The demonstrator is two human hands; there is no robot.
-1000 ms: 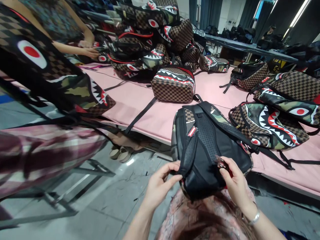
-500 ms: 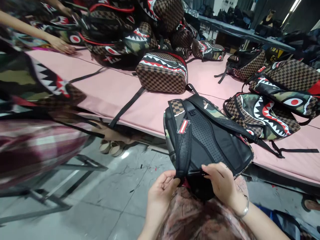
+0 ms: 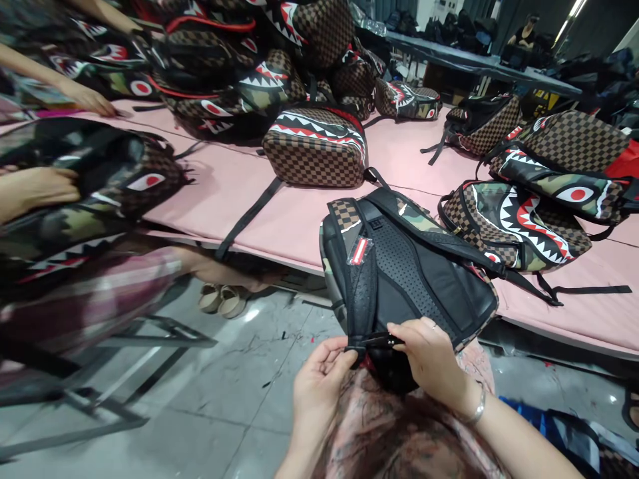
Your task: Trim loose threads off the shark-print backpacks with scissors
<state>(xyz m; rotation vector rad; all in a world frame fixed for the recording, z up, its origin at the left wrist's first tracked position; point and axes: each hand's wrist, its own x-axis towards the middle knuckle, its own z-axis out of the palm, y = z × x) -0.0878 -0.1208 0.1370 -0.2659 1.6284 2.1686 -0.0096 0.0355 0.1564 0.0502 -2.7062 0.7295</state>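
A black-backed backpack (image 3: 414, 266) with checkered and camouflage panels leans from the pink table's edge toward my lap, its padded back facing up. My left hand (image 3: 322, 382) pinches the lower end of its shoulder strap (image 3: 362, 299). In my right hand (image 3: 432, 356) are small dark thread snips (image 3: 382, 339), their blades pointing left at the strap end by my left fingers. A clear-wrapped red and white tag (image 3: 359, 251) hangs on the strap. The lower part of the backpack lies in shadow against my patterned clothing.
On the pink table (image 3: 219, 193) lie a checkered bag (image 3: 314, 150), a shark-mouth backpack (image 3: 519, 226) to the right and a heap of backpacks (image 3: 224, 80) behind. To the left, another person's hand (image 3: 44, 186) reaches into a camouflage backpack (image 3: 100, 213). Shoes (image 3: 232, 301) stand on the floor.
The thread snips now show across the strap end, with my right hand slightly further left. The co-worker's backpack at left has turned and shows its open top.
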